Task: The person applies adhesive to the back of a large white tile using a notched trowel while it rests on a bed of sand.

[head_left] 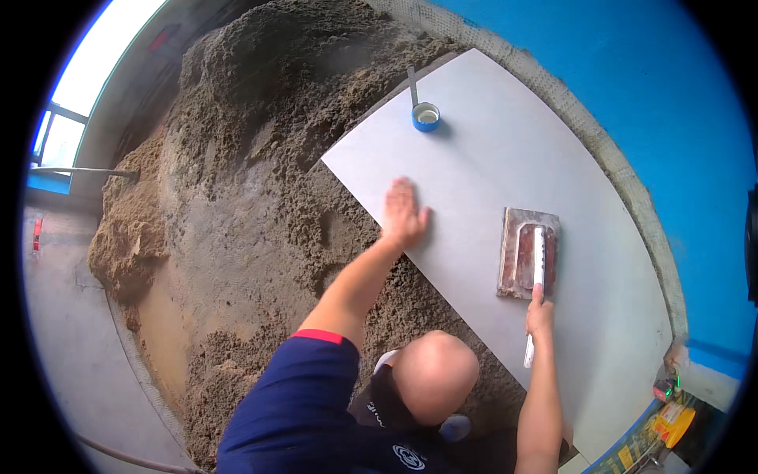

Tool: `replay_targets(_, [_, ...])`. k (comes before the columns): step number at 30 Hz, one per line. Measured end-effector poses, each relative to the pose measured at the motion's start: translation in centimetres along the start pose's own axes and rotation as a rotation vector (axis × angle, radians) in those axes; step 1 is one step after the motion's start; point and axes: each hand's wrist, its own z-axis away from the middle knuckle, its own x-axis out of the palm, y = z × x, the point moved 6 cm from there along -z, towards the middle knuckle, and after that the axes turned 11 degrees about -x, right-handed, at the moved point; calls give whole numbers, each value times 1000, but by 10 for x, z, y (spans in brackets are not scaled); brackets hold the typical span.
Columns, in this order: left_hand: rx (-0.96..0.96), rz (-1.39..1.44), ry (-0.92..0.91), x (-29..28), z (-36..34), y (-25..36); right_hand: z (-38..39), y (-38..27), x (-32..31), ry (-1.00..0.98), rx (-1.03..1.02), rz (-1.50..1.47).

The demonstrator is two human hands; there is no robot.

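Note:
My left hand [404, 215] lies flat, palm down, near the left edge of a large pale tile [474, 189], with nothing in it. My right hand [540, 314] is closed round a narrow white tool [538, 257] with a row of dark marks along it. The tool's far end lies over a brown rectangular float [517, 253] resting on the tile, and its near end sticks out below my fist. Whether the tool presses on the float or hovers just above, I cannot tell. Further up the tile stands a small round blue thing [425, 118] with a grey strip extending from it.
Rough grey-brown mortar [260, 158] is heaped left of the tile. A blue wall [655, 103] rises along the right, with a bare rough strip at its foot. A small device with a green light [667, 389] and a yellow container [673, 424] stand at lower right. My bare knee [436, 375] is near the tile's edge.

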Motion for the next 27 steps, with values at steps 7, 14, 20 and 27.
replay_targets(7, [-194, 15, 101, -8, -5, -46, 0, -112, -42, -147, 97, -201])
replay_targets(14, [-265, 72, 152, -18, 4, -64, 38, -286, -158, 153, -348, -441])
replay_targets(20, [-323, 172, 198, -14, -13, -42, -44, -51, -83, 197, -436, -764])
replay_targets(27, [-347, 210, 264, -8, -1, -68, -32, -259, 31, -409, -75, -138])
